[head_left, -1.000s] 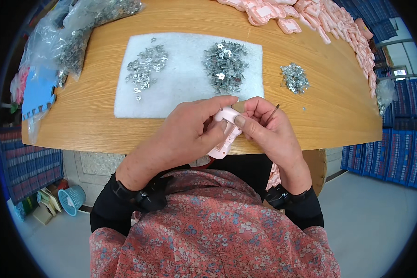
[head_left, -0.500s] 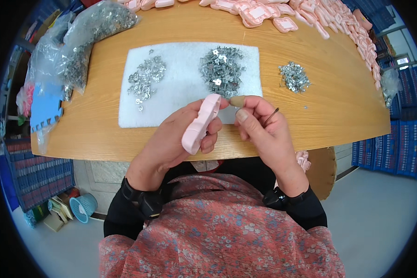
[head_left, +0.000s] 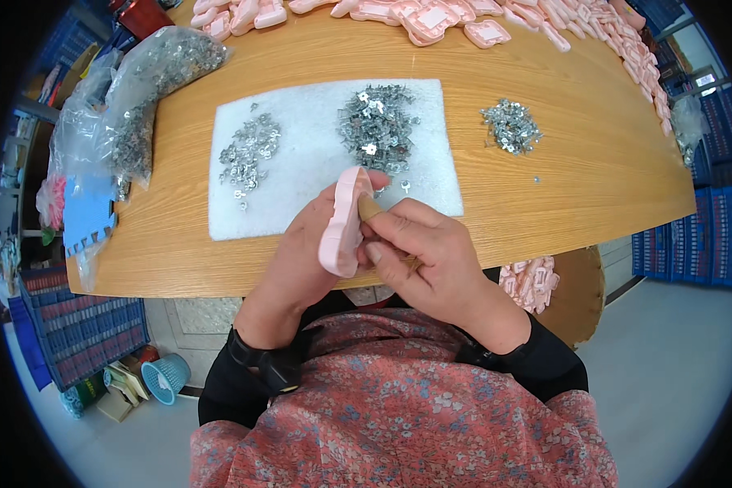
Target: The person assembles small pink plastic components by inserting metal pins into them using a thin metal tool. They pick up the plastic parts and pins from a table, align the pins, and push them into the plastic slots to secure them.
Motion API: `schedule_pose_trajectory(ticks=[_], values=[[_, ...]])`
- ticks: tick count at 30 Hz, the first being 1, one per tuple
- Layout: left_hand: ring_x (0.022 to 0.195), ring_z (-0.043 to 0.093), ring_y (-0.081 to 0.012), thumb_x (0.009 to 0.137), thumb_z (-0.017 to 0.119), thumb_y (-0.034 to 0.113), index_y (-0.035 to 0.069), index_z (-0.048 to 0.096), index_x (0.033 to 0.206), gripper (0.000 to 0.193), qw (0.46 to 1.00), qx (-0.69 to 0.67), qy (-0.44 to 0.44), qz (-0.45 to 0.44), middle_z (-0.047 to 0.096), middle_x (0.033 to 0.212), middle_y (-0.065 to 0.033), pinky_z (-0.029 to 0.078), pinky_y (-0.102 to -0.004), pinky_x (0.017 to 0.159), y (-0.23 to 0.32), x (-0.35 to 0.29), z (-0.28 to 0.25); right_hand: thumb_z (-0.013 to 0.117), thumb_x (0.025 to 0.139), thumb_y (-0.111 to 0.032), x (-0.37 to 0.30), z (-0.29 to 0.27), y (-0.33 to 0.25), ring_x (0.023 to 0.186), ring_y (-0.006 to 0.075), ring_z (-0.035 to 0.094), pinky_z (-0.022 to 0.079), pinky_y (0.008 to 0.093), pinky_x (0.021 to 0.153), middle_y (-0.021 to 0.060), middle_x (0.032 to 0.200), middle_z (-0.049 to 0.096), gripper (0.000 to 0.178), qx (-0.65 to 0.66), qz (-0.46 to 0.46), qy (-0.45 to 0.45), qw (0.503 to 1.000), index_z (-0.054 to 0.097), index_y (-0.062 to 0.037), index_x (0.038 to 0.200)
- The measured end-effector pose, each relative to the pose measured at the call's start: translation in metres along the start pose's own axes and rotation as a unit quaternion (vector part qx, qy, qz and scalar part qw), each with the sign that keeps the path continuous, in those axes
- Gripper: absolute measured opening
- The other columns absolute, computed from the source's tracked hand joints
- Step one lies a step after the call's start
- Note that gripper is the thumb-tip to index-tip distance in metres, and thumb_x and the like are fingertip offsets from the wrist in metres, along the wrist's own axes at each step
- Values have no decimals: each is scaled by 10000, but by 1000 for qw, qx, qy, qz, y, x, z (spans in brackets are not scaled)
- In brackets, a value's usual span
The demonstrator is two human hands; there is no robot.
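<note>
Your left hand (head_left: 301, 244) is closed around the pink plastic shell (head_left: 344, 224), which stands tilted on its edge in front of your body, above the near rim of the wooden table (head_left: 577, 187). Your right hand (head_left: 435, 256) has its fingers bent in, the index finger, wearing a tan finger cover (head_left: 372, 208), reaching to the side of the shell that faces away from the camera; whether those fingers pinch a small part there cannot be told, since the shell hides the contact. Held on edge like this, the shell could tip or slide if your left grip slackens while the right finger pushes, and anything loose inside might drop out. The cover may also dull your touch, so a small part could sit crooked without your noticing. Your fingers are just beside the dense metal heap (head_left: 376, 130) on the white foam sheet (head_left: 305, 175), so a low knuckle could scatter it; a lone metal piece (head_left: 406, 187) lies near the right hand, where a sleeve or wrist might sweep it off. Anything dropped at the table's near rim could fall into your lap.
</note>
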State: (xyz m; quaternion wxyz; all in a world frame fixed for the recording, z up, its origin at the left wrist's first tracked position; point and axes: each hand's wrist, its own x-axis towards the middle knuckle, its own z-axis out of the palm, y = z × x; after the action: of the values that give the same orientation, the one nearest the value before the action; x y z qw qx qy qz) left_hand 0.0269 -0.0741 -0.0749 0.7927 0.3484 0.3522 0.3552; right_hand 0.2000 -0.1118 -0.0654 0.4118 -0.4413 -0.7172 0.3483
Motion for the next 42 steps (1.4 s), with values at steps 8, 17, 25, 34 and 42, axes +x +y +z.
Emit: schedule_pose_trajectory(ticks=[8,17,25,34,42], values=[[900,593,-119,1051,381,198,44,394,1409,390,991,67,2,120,552,1061,-34,508,-272,821,-7,7,3,798,767,-172,3,3,-8,681,211,575,477,307,608,97,840,589,459,-8,19,31,999,622,4,1153],[1011,561,-110,1025,497,220,31,456,1388,412,986,125,-98,52,609,1132,-59,464,-281,893,25,-2,-10,657,833,-74,-9,-47,-5,660,89,541,431,250,568,54,837,599,247,50,146,-66,986,663,-25,1075],[819,577,-85,1066,407,379,86,408,1473,501,954,148,-225,-131,605,1049,-52,504,-244,707,34,-6,-23,723,842,-155,35,-56,-4,654,211,599,480,318,610,94,775,642,244,-23,166,-17,986,677,-16,1037],[841,653,-223,991,511,445,45,310,1495,674,977,-66,-177,-98,616,1022,-135,568,-382,769,20,-7,-26,709,840,-138,81,-65,68,686,232,619,494,335,647,128,764,640,190,-266,88,31,959,692,-22,989],[830,643,-171,899,630,137,44,388,1437,597,988,-131,-75,-16,606,984,-89,581,-366,770,20,2,-19,716,822,-72,49,-41,-7,638,193,612,485,300,591,85,797,630,113,-157,79,4,984,683,-34,923]])
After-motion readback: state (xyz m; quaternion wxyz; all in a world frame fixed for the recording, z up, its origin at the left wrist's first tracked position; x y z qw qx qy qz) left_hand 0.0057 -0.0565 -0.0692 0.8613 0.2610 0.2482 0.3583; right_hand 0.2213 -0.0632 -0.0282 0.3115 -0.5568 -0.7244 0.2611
